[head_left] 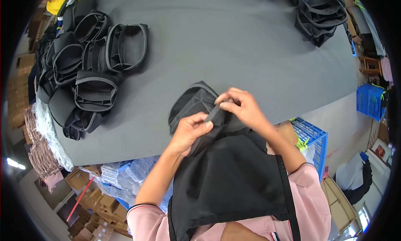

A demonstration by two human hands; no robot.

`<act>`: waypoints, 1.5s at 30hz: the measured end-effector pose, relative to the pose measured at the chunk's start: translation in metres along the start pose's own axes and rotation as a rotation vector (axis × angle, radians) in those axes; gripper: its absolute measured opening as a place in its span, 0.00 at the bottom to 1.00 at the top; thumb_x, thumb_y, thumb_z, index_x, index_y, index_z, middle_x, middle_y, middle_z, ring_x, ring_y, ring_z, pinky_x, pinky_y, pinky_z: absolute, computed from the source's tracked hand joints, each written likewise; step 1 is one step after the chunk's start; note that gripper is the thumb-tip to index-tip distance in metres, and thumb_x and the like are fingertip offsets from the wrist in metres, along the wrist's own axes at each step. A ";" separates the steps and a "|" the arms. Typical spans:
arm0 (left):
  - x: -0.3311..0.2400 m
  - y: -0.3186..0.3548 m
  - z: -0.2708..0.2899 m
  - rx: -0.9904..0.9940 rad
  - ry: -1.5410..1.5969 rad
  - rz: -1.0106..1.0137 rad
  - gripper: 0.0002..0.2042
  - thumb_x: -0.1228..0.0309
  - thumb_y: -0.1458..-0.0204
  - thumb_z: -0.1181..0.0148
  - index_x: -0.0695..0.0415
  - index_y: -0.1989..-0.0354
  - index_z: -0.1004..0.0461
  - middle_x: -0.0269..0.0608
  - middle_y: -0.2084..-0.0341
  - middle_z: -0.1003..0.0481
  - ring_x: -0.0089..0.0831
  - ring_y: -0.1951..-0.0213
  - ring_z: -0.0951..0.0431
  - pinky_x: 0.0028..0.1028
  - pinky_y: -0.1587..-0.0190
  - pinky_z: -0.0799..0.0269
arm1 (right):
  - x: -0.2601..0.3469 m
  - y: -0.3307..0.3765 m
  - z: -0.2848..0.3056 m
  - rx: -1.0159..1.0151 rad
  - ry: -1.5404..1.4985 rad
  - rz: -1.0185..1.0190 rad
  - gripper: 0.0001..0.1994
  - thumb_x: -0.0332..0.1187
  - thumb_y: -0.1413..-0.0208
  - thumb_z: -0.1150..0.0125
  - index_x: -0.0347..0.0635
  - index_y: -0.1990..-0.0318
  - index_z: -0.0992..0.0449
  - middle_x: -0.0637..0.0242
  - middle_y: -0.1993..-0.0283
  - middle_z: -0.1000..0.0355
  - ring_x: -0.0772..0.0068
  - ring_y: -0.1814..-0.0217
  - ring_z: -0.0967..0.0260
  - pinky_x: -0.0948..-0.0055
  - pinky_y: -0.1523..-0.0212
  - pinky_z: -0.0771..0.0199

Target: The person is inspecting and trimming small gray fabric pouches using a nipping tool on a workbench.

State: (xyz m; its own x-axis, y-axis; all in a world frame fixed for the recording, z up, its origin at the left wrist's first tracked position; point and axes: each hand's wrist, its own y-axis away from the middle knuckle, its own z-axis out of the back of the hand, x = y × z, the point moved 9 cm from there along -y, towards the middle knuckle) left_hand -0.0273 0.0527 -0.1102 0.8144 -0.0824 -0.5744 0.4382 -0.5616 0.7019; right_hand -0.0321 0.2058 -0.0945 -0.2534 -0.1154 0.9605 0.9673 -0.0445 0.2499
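Observation:
A soft black fabric bag rests at the near edge of the table, close against my black apron. My left hand is closed on the bag's near side, its thumb pressed over a flat dark strip of edging. A little farther up that strip, my right hand pinches the same bag between thumb and bent forefinger. The strip runs taut between both hands. Folds and my fingers hide much of the bag's near side.
Several similar black bags with open, divided insides are piled at the table's left. More black bags stand at the far right of the grey table. Blue crates and plastic-wrapped goods sit below the near edge.

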 end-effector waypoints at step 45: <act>-0.002 0.030 -0.031 -0.007 0.099 0.028 0.18 0.70 0.52 0.40 0.67 0.56 0.32 0.40 0.65 0.26 0.23 0.65 0.26 0.22 0.61 0.30 | 0.048 0.032 0.014 0.075 0.049 0.226 0.12 0.21 0.59 0.40 0.39 0.63 0.23 0.69 0.70 0.34 0.78 0.69 0.37 0.79 0.70 0.38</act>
State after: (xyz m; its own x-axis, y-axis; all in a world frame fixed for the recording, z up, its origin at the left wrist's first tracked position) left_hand -0.0041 0.0614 -0.0752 0.8599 -0.0164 -0.5102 0.4168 -0.5545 0.7203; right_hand -0.0130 0.2128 -0.0382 -0.0285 -0.1621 0.9864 0.9973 0.0617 0.0390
